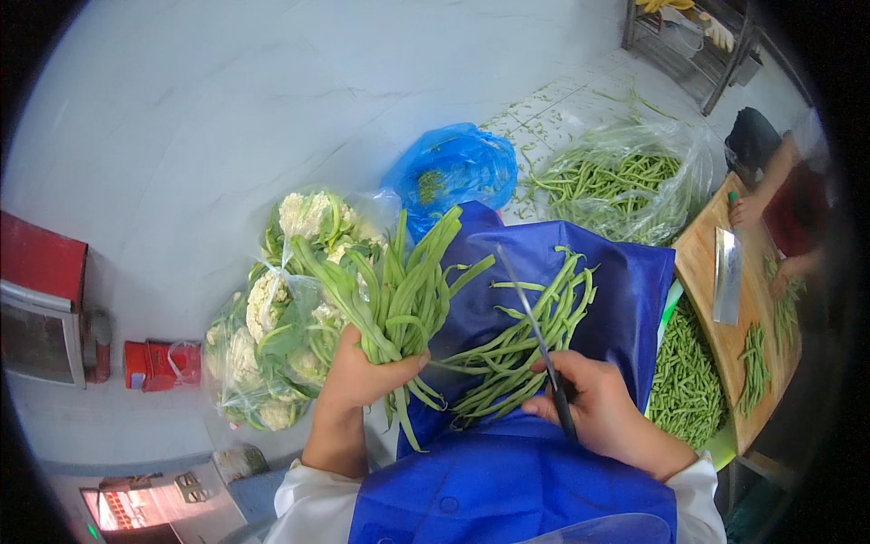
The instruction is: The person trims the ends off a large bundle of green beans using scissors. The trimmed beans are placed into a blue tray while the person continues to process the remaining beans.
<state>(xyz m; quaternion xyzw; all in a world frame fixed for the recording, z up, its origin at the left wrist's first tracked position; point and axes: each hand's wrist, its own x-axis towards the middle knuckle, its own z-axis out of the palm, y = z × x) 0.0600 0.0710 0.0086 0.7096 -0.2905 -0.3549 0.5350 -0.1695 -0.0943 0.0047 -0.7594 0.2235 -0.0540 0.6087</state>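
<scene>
A thick bunch of green beans [399, 299] is gripped in my left hand [367, 372], its pods fanning out above and below the fist. My right hand [594, 403] is closed round the black handle of a knife [533, 326], whose narrow blade points up and away from me. Beneath the blade, more loose green beans [507, 363] lie on the blue apron [607, 267] across my lap. Some of these pods reach close to the fingers of my right hand.
Bagged cauliflowers [265, 308] stand at my left. Ahead are a blue plastic bag [453, 172] with green scraps and a clear bag of whole beans [621, 177]. At right, cut beans [686, 381] sit beside a wooden board [702, 240] with a cleaver [727, 276], where another person's hand [748, 210] rests.
</scene>
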